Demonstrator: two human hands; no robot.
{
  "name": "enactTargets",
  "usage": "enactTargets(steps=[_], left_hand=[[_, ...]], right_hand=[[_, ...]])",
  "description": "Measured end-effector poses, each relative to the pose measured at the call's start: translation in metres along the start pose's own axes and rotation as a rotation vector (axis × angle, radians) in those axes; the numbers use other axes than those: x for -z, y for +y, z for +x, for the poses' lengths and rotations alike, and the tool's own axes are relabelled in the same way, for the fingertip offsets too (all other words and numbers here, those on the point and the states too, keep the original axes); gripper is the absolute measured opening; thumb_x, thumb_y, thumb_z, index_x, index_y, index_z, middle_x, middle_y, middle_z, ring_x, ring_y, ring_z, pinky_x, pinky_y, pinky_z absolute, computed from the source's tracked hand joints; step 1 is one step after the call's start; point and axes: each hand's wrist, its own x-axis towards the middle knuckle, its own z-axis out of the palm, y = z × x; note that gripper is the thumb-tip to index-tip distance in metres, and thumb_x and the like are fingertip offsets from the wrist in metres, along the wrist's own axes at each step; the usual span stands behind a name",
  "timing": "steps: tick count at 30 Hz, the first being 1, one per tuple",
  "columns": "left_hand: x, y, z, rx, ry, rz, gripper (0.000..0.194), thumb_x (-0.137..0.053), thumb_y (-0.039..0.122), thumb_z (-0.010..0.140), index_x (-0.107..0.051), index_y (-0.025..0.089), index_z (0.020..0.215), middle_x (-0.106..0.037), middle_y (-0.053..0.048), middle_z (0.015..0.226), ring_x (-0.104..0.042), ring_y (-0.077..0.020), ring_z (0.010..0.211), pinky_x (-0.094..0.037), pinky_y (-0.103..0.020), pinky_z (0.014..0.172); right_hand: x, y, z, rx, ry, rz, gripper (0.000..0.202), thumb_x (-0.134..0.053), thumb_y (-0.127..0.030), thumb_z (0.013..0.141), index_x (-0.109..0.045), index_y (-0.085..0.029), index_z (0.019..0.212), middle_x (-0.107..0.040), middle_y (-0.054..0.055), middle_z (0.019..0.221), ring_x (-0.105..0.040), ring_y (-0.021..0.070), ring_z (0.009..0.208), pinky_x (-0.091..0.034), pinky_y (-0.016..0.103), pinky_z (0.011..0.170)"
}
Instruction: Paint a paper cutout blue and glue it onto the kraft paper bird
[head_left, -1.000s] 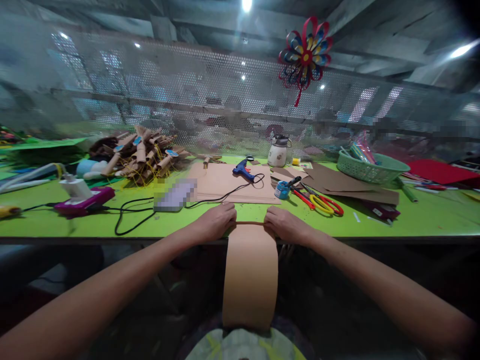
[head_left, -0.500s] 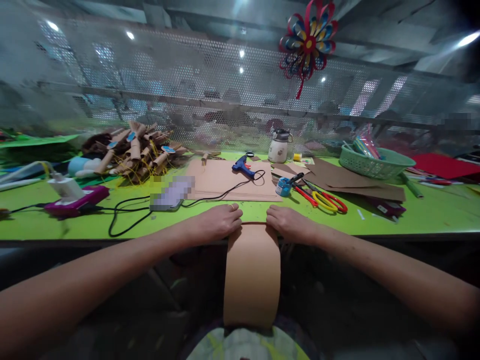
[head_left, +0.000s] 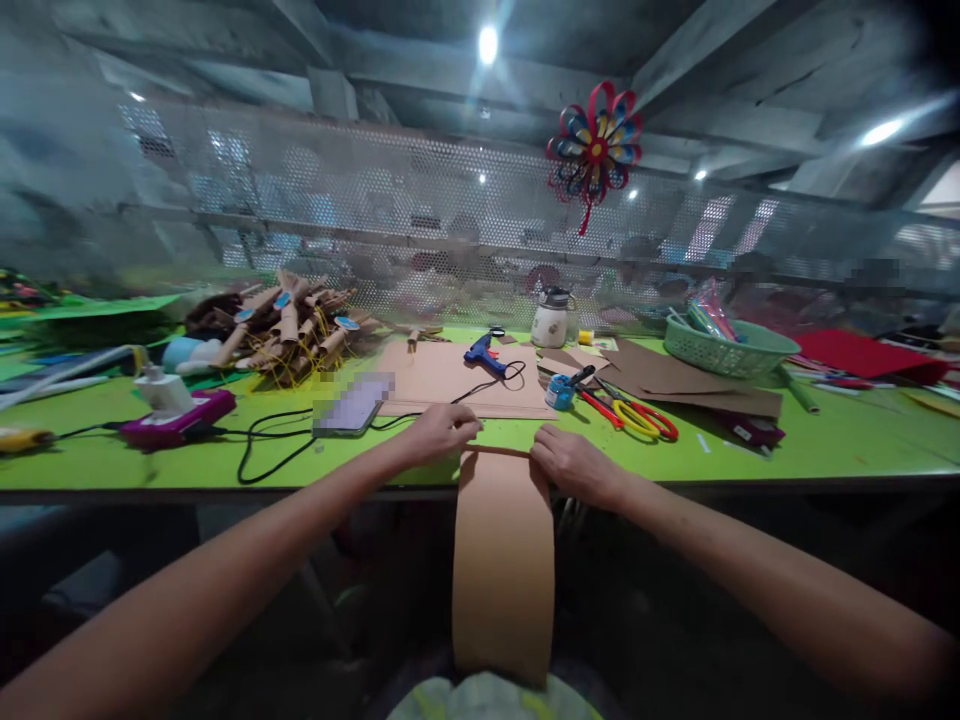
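A long strip of brown card point(head_left: 504, 560) bends from the green table's front edge down to my lap. A narrow, darker brown band runs along its far edge. At the far left corner is my left hand point(head_left: 441, 434), fingers curled and the fingertips a little above the band. My right hand point(head_left: 576, 462) is closed on the far right corner, its fingers bent over the edge. Behind the hands, a flat stack of brown card sheets point(head_left: 420, 378) lies on the table. On the stack rests a blue glue gun point(head_left: 486, 358) with a black cord.
A phone point(head_left: 352, 406) and a purple power strip point(head_left: 176, 420) are at left, before a heap of brown paper rolls point(head_left: 289, 335). A blue jar point(head_left: 561, 392), scissors point(head_left: 637, 420), a white bottle point(head_left: 550, 322) and a green basket point(head_left: 727, 350) stand or lie at right.
The view has tilted up slightly. My left hand has lifted and shifted a little left at the card's corner. My right hand remains at its corner.
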Motion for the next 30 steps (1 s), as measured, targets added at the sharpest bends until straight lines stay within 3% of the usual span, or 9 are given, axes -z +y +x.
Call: enactTargets(steps=[2,6,11,16,19,21,25,27,30], left_hand=[[-0.002,0.005,0.009,0.055,-0.030,-0.045,0.041,-0.038,0.044,0.088,-0.062,0.014,0.075,-0.056,-0.003,0.068,-0.049,-0.0155,0.063,-0.038,-0.026,0.058],[-0.008,0.014,0.014,0.135,-0.140,-0.108,0.048,-0.047,0.058,0.080,-0.039,0.019,0.054,-0.030,0.004,0.051,-0.025,-0.0101,0.049,-0.018,-0.025,0.046],[-0.014,0.021,0.001,0.154,-0.202,-0.160,0.052,-0.044,0.066,0.079,-0.028,0.021,0.059,-0.022,0.005,0.057,-0.019,-0.0100,0.053,-0.013,-0.026,0.048],[-0.022,0.023,-0.011,0.116,-0.126,-0.157,0.047,-0.048,0.060,0.078,-0.039,0.018,0.059,-0.029,0.004,0.057,-0.025,-0.0104,0.055,-0.017,-0.025,0.049],[-0.024,0.023,-0.013,0.116,-0.091,-0.148,0.043,-0.048,0.055,0.079,-0.045,0.017,0.061,-0.033,0.004,0.057,-0.029,-0.0107,0.056,-0.019,-0.024,0.049],[-0.023,0.023,-0.014,0.098,-0.083,-0.151,0.042,-0.048,0.052,0.081,-0.049,0.015,0.062,-0.037,0.004,0.058,-0.032,-0.0109,0.057,-0.021,-0.023,0.050],[-0.019,0.028,-0.019,0.004,-0.063,-0.108,0.038,-0.047,0.044,0.087,-0.061,0.013,0.071,-0.054,0.000,0.064,-0.045,-0.0127,0.061,-0.028,-0.022,0.053],[-0.019,0.034,-0.025,-0.068,-0.042,-0.047,0.035,-0.047,0.040,0.089,-0.066,0.013,0.077,-0.060,-0.001,0.067,-0.050,-0.0131,0.063,-0.030,-0.021,0.055],[-0.021,0.044,-0.036,-0.158,-0.005,0.071,0.031,-0.048,0.035,0.092,-0.069,0.014,0.084,-0.064,-0.002,0.066,-0.052,-0.0117,0.059,-0.030,-0.021,0.055]], right_hand=[[0.000,-0.002,0.001,-0.008,0.037,-0.018,0.020,-0.043,-0.007,0.092,-0.056,-0.014,0.078,-0.053,0.010,0.078,-0.042,0.0227,0.076,-0.032,0.033,0.062],[0.005,-0.005,0.002,-0.022,0.081,-0.036,0.022,-0.042,-0.007,0.093,-0.055,-0.015,0.077,-0.052,0.010,0.078,-0.041,0.0229,0.076,-0.033,0.034,0.063],[0.015,-0.008,0.000,-0.016,0.123,-0.030,0.024,-0.040,-0.006,0.093,-0.053,-0.017,0.077,-0.052,0.010,0.078,-0.041,0.0236,0.076,-0.035,0.035,0.066],[0.015,-0.016,-0.003,-0.012,0.157,-0.023,0.022,-0.042,-0.007,0.092,-0.055,-0.017,0.078,-0.053,0.009,0.078,-0.041,0.0228,0.075,-0.036,0.035,0.066],[0.015,-0.019,-0.003,-0.105,0.203,0.071,0.020,-0.043,-0.006,0.090,-0.057,-0.016,0.080,-0.053,0.009,0.079,-0.044,0.0229,0.078,-0.039,0.036,0.069],[0.020,-0.021,-0.004,-0.211,0.262,0.248,0.014,-0.050,-0.008,0.085,-0.059,-0.015,0.094,-0.057,0.011,0.091,-0.048,0.0242,0.088,-0.043,0.038,0.076],[0.038,-0.027,-0.003,-0.491,0.227,0.751,0.046,-0.060,-0.019,0.080,-0.052,-0.016,0.126,-0.059,0.012,0.112,-0.055,0.0226,0.098,-0.047,0.036,0.081],[0.045,-0.032,-0.001,-0.608,0.128,0.926,0.036,-0.058,-0.029,0.085,-0.059,-0.015,0.119,-0.065,0.009,0.100,-0.059,0.0195,0.086,-0.048,0.031,0.073],[0.049,-0.040,0.003,-0.678,0.072,1.074,0.032,-0.055,-0.040,0.088,-0.070,-0.012,0.091,-0.067,0.006,0.079,-0.057,0.0163,0.071,-0.044,0.027,0.064]])
